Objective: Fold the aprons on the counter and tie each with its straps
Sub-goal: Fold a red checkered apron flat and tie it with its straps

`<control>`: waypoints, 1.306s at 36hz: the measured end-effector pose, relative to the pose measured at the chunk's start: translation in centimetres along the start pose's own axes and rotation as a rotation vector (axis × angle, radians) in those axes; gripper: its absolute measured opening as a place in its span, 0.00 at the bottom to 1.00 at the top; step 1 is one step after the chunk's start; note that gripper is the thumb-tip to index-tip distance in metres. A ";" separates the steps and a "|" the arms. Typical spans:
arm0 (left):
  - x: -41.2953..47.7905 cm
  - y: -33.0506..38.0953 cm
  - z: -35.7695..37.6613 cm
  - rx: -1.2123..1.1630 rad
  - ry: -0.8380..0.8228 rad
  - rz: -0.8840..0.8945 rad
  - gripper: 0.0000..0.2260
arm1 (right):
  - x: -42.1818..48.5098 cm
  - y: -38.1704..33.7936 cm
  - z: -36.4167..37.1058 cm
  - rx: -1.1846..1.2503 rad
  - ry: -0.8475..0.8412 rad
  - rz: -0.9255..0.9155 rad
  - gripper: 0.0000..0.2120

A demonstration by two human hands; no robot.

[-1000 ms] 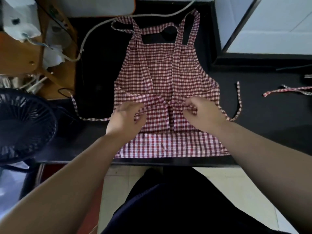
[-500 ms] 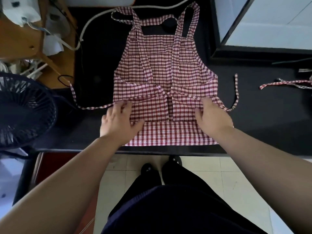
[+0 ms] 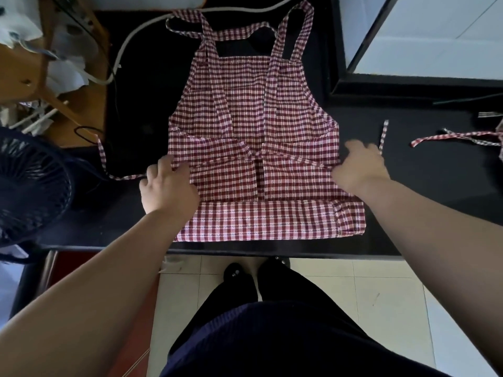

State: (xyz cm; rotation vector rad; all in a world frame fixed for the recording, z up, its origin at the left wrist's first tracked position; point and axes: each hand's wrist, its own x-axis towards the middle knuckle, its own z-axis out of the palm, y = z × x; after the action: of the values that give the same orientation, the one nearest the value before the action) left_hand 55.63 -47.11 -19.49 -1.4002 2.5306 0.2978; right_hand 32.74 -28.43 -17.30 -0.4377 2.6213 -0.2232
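Left hand grips apron at left edge; right hand blurs at right edge, grip unclear; counter flanks both.

Bearing red-checked apron spread flat mid black counter, hem folded up near front edge; trailing waist strap leftward; carrying second checked strap at right, white cable curving along far left

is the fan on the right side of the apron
No, the dark fan stands off the counter's left end, to the left of the checked apron.
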 end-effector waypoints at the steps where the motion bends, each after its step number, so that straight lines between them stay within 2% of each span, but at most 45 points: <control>1: 0.1 0.4 -0.2 -0.027 0.039 0.009 0.22 | 0.2 -0.2 -0.3 0.049 0.020 -0.066 0.27; 3: 0.4 1.3 -0.7 -0.114 0.081 0.086 0.23 | 0.8 -0.8 -0.8 0.125 0.064 -0.191 0.27; 5: 0.5 2.8 -1.1 -0.196 0.085 0.220 0.21 | 2.2 -1.1 -1.2 0.168 0.018 -0.249 0.27; 9: -0.6 6.7 -1.5 -0.215 0.014 0.467 0.19 | 5.1 -1.3 -1.7 -0.082 -0.196 -0.286 0.23; 12: -1.5 10.5 -0.7 -0.067 -0.136 0.569 0.22 | 6.6 -1.8 -2.4 -0.210 -0.238 -0.306 0.17; 17: -0.8 13.5 1.6 0.258 -0.292 0.697 0.29 | 7.5 -1.8 -3.7 -0.251 -0.287 -0.366 0.08; 22: -0.2 13.0 3.2 0.348 -0.392 0.682 0.31 | 8.3 -1.2 -4.4 -0.239 -0.192 -0.346 0.12; 29: -0.8 13.3 3.5 0.359 -0.343 0.651 0.31 | 7.3 0.1 -2.7 -0.076 0.089 -0.347 0.17; 32: -1.1 13.1 3.2 0.291 -0.261 0.620 0.31 | 6.4 0.7 -2.3 -0.068 0.190 -0.471 0.16; 35: -1.7 12.6 2.7 0.114 -0.209 0.538 0.30 | 4.6 0.6 -1.5 -0.030 0.147 -0.620 0.14; 38: -2.2 10.5 2.1 0.037 -0.179 0.432 0.29 | 2.8 -0.1 -0.1 -0.036 0.099 -0.685 0.15; 43: -1.9 4.8 1.0 0.041 -0.123 0.249 0.27 | 0.6 -1.4 2.1 -0.214 -0.023 -0.656 0.19; 47: -1.0 1.0 0.5 0.046 -0.240 0.176 0.24 | -0.3 -1.8 2.3 -0.408 -0.015 -0.566 0.14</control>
State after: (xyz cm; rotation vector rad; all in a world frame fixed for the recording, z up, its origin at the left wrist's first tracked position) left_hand 55.38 -45.66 -19.61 -1.0568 2.4469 0.4098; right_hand 34.60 -30.18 -18.79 -1.3110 2.4614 0.1430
